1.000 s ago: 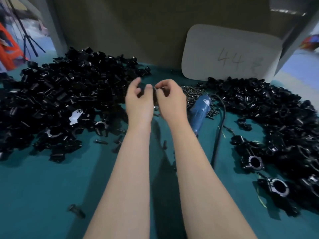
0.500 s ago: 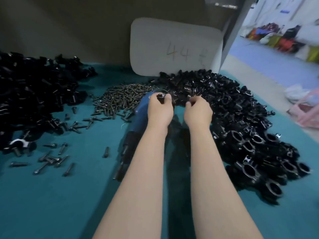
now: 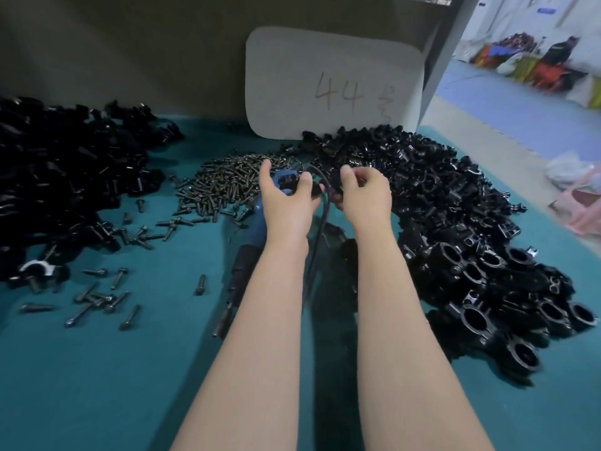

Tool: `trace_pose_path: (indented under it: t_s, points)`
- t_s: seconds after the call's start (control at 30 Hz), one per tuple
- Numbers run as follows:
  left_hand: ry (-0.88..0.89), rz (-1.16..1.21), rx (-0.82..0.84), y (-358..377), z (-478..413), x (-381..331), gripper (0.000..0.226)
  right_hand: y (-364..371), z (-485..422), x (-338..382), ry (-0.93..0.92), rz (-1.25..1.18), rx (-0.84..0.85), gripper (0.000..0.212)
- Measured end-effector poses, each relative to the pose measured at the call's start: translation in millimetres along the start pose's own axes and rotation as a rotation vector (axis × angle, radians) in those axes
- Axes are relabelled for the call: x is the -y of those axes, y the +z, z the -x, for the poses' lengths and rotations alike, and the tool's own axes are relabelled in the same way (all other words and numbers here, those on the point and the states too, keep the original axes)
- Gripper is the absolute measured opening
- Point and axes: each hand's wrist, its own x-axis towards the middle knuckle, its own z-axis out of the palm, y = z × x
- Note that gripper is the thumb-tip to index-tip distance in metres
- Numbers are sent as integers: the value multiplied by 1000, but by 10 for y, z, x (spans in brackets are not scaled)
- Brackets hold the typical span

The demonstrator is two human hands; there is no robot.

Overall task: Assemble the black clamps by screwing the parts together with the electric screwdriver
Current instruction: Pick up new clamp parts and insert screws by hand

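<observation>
Black clamp part (image 3: pixel 335 187) — pinched in curled fingers of right hand (image 3: pixel 366 196), at edge of clamp pile (image 3: pixel 455 216). Left hand (image 3: pixel 286 206) spread, empty, over rear of blue electric screwdriver (image 3: pixel 257 232) on teal mat (image 3: pixel 97 385). Judged step: fetching driver; next — grip it squarely. Screw heap (image 3: pixel 224 187) behind; workshop floor (image 3: pixel 504 102) blurred right.

L grip (image 3: pixel 286 206), R grip (image 3: pixel 366 198): bare human hands. L forearm (image 3: pixel 260 320), R forearm (image 3: pixel 396 320) bare to frame btm.

Clamp parts (image 3: pixel 439 206) at frame left and right were black, the table cover (image 3: pixel 97 385) plain teal, the central screws (image 3: pixel 221 187) dark grey. The electric screwdriver (image 3: pixel 257 227) was blue with a black nose; the upper-centre card (image 3: pixel 325 60), white with grey handwriting.
</observation>
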Motion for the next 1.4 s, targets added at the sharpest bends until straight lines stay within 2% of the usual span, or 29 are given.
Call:
trace_pose_path:
  t_s: [0.1, 0.17, 0.27, 0.37, 0.5, 0.57, 0.7, 0.8, 0.97, 1.1, 1.27, 1.33, 1.4]
  points:
    - [124, -95, -8, -151, 33, -107, 54, 76, 208, 173, 40, -454, 73, 24]
    - [180, -130, -22, -287, 80, -182, 46, 137, 361, 260, 90, -644, 168, 19]
    - [218, -135, -68, -524, 154, -300, 47, 224, 532, 340, 131, -834, 355, 21]
    - [243, -62, -65, -754, 225, -401, 54, 319, 660, 384, 112, -898, 454, 26]
    - [278, -26, -71, -933, 292, -469, 61, 509, 768, 389, 56, -738, 442, 26]
    - [256, -15, -105, -965, 295, -493, 54, 572, 789, 387, 78, -722, 442, 28]
    - [120, 93, -112, -963, 293, -501, 30, 609, 793, 374, 121, -846, 439, 32]
    - [45, 206, -93, -945, 283, -449, 25, 638, 810, 352, 129, -823, 409, 31]
    - [-4, 97, -107, -929, 268, -368, 21, 688, 841, 358, -65, -518, 340, 20]
    - [-5, 72, -105, -945, 263, -367, 23, 711, 865, 335, -128, -287, 320, 15]
    - [2, 6, -54, -962, 255, -404, 25, 669, 858, 349, -297, -157, 425, 39]
    - [34, -44, -42, -975, 241, -417, 32, 648, 840, 336, -370, -58, 459, 36]
    - [45, -51, -22, -981, 229, -418, 35, 650, 818, 312, -399, 27, 413, 28]
